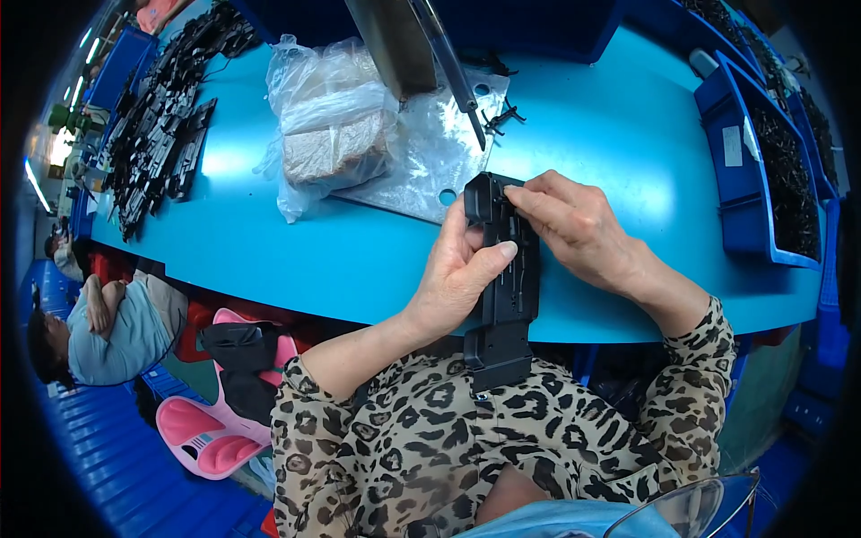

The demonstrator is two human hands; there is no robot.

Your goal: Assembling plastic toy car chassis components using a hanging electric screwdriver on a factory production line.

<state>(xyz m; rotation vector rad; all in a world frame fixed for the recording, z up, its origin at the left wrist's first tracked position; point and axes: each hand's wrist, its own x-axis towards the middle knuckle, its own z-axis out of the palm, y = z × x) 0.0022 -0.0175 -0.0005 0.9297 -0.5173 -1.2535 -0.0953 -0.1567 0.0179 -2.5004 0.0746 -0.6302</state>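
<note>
A long black plastic housing (509,307) stands tilted at the table's near edge, its lower end against my patterned top. My left hand (459,275) is wrapped round its left side, the thumb lying across its face. At the upper end of the housing, the fingers of my right hand (574,224) are pinched together. Whether a small part sits between those fingertips is hidden. Thin dark rods or slots run lengthwise along the housing's face. Just beyond it lie small black branched parts (504,117).
A plastic-wrapped block (336,148) rests on a metal plate (426,184), below a metal bar of a fixture (448,63). Black parts (170,125) are heaped at left. Blue bins (740,170) of dark parts stand at right. Another person (126,327) sits at left beside a pink chair (220,439).
</note>
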